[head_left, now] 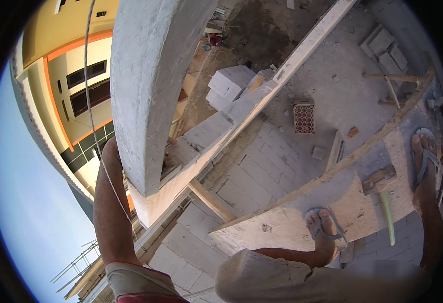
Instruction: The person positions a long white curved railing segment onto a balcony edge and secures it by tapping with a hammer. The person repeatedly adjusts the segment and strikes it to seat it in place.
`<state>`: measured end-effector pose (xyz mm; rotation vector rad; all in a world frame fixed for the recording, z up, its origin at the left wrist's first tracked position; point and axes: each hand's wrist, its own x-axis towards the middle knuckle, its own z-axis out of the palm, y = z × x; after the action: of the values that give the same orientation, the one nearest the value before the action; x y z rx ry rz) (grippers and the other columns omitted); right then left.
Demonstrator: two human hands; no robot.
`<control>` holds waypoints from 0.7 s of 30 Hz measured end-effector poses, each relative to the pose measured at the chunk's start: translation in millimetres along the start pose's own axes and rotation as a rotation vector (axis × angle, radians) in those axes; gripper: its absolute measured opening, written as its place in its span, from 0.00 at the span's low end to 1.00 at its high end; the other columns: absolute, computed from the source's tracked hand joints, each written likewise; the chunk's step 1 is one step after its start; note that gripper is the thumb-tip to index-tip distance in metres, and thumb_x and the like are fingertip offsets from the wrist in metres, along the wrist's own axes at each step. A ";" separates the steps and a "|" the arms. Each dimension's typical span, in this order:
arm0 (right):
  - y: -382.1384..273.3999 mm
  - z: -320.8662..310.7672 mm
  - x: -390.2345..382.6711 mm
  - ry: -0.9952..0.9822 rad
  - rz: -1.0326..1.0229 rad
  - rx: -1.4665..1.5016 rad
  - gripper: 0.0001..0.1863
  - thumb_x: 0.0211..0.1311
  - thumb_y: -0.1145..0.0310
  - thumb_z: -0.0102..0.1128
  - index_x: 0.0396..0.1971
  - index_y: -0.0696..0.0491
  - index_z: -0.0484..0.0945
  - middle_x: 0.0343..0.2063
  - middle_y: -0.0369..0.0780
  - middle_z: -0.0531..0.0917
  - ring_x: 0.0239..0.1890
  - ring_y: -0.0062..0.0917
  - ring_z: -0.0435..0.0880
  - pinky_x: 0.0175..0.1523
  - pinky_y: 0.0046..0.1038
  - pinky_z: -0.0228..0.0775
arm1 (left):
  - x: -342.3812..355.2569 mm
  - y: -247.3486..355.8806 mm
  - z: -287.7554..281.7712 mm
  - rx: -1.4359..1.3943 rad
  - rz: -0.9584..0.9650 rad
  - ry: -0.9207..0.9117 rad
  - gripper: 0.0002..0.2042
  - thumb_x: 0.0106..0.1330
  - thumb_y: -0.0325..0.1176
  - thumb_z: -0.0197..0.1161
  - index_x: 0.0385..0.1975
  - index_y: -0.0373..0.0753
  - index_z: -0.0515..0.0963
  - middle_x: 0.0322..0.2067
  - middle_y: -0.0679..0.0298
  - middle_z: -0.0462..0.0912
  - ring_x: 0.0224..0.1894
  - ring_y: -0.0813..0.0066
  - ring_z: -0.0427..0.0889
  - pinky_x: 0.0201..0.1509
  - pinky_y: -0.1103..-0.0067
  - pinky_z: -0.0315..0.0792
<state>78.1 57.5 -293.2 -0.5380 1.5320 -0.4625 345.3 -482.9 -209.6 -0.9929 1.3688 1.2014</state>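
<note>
Left hand point(171, 144): mostly hidden by pale column point(140, 91) (left, near); opening and hold cannot be told. Right hand: out of view. Hammer point(379, 180): right, on plank point(282, 217). Note: keep feet point(324, 227) flat, balanced.

1. The beam point(143, 86) is long, thick and angular, pale grey and concrete-looking, with two long faces showing; the one toward 9 o'clock is broader, the one toward 3 o'clock more shaded.
2. Its surface is rough and mottled, with faint smears and small pits.
3. It runs from the rim of the view at 11 o'clock down to 8 o'clock, looking narrower there, its outer edge bowing toward 9 o'clock.
4. Its lower end forms an angled corner; whether it is fixed or loose cannot be told.
</note>
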 end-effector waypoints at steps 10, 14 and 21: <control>-54.9 -66.7 24.3 0.116 -0.183 0.210 0.10 0.66 0.66 0.54 0.42 0.54 0.74 0.28 0.30 0.74 0.32 0.13 0.73 0.38 0.18 0.66 | 8.0 0.6 0.9 0.018 0.028 -0.006 0.21 0.56 0.35 0.70 0.50 0.38 0.78 0.47 0.53 0.82 0.50 0.61 0.81 0.54 0.68 0.74; -89.2 -29.5 49.2 0.050 -0.241 0.424 0.09 0.67 0.66 0.54 0.42 0.54 0.74 0.27 0.29 0.74 0.31 0.11 0.72 0.37 0.17 0.66 | 10.3 1.3 -0.3 0.023 0.039 -0.002 0.21 0.57 0.36 0.69 0.50 0.38 0.77 0.47 0.53 0.82 0.50 0.61 0.81 0.55 0.68 0.74; -150.4 104.2 92.1 -0.174 -0.187 0.473 0.18 0.66 0.53 0.53 0.34 0.56 0.71 0.21 0.37 0.73 0.25 0.23 0.73 0.31 0.31 0.66 | 8.6 -2.8 1.1 0.009 0.042 0.014 0.22 0.58 0.36 0.69 0.52 0.37 0.76 0.47 0.53 0.82 0.50 0.61 0.81 0.55 0.69 0.74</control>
<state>189.5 -114.1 -281.4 -0.3399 1.1575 -0.8717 346.9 -482.0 -218.4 -0.9723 1.4110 1.2209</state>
